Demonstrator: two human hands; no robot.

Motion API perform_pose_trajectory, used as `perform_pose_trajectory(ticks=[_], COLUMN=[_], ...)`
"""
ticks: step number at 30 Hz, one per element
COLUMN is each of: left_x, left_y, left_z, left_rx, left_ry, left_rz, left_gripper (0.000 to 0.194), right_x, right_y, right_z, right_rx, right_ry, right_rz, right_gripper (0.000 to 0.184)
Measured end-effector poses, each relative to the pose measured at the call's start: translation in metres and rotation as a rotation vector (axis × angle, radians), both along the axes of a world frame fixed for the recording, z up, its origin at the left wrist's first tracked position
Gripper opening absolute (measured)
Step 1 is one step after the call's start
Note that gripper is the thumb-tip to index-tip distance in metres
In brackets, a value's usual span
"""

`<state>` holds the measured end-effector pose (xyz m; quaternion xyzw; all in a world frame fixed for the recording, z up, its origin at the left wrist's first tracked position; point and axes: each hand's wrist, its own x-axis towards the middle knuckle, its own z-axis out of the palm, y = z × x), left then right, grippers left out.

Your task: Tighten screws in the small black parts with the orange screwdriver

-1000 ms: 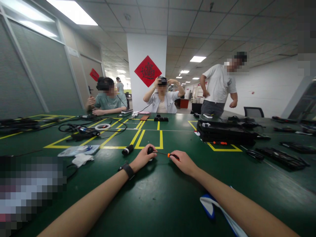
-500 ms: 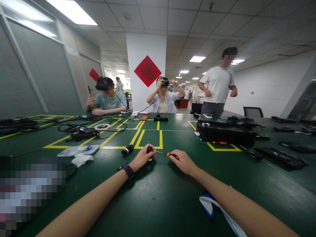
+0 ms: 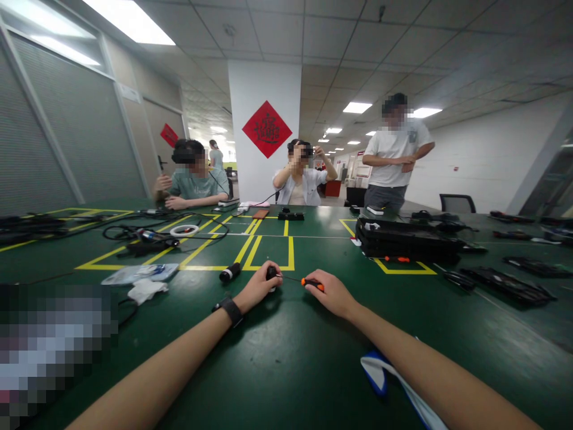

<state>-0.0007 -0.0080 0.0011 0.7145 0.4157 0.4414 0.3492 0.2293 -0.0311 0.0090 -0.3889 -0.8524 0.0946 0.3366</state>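
Note:
My left hand [image 3: 261,282] is closed around a small black rounded part [image 3: 271,273], whose exact kind I cannot make out. In my right hand [image 3: 329,292] is a screwdriver with an orange and black handle [image 3: 313,284]. Its thin shaft points left, and the tip meets or nearly meets the black part; the contact is too small to tell. Both hands are low over the green table [image 3: 268,370]. Just left of my left hand lies a short black cylinder [image 3: 230,273] with a pale band.
Black cables and a white ring [image 3: 184,230] lie at left, near a plastic bag [image 3: 138,273] and crumpled tissue [image 3: 147,291]. Black cases [image 3: 409,239] are stacked at right. A blue-edged white strap [image 3: 380,370] lies by my right forearm. Several people are across the table.
My hands hold nearly the same pose, with the screwdriver at the black part. The standing person has turned and brought their hands together; the middle seated person has shifted their arms.

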Motion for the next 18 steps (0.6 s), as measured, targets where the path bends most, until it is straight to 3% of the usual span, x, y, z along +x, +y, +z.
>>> perform_pose_trajectory(ticks=[9,15,18], left_x=[-0.0009,-0.0013,-0.0006], left_y=[-0.0021,-0.0025,-0.0026], left_z=[0.0025,0.0049,0.0051], left_rx=[0.073,0.044,0.031], left_ry=[0.076,0.014,0.026], left_rz=[0.040,-0.033,-0.031], left_gripper=[0.026,0.047,0.046], right_x=[-0.0025,-0.0005,-0.0012], right_y=[0.0048,0.0047,0.0038], right_z=[-0.0052,-0.0064,-0.0064], right_rx=[-0.020,-0.059,-0.079], right_ry=[0.031,0.079,0.097], right_rz=[0.009,0.056,0.078], right_gripper=[0.016,0.013,0.015])
